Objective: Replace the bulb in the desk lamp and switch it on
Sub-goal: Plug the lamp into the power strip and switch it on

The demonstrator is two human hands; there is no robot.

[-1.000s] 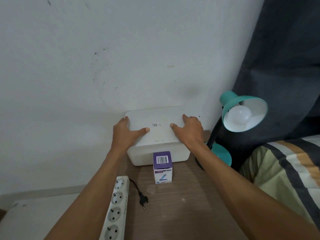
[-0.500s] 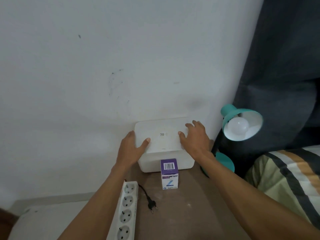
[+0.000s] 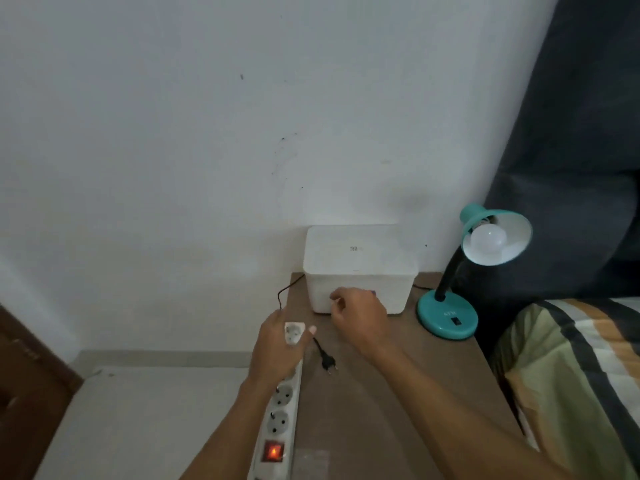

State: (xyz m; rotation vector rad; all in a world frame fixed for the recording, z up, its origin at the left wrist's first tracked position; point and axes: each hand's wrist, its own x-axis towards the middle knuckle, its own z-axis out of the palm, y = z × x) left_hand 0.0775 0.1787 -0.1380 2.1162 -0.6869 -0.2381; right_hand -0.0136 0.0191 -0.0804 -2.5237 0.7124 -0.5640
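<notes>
The left hand (image 3: 280, 344) lies over the far end of the white power strip (image 3: 277, 414), its fingers wrapped loosely around that end, likely to steady it on the desk (image 3: 381, 410) for plugging in. The right hand (image 3: 360, 315) reaches in front of the white box (image 3: 360, 268), fingers curled where a sliver of purple shows; I cannot tell whether they grip anything. The teal desk lamp (image 3: 450, 317) stands at the desk's right edge with a bulb (image 3: 488, 239) in its shade, unlit, its black plug (image 3: 327, 362) lying loose beside the strip, whose red switch (image 3: 273, 452) glows.
</notes>
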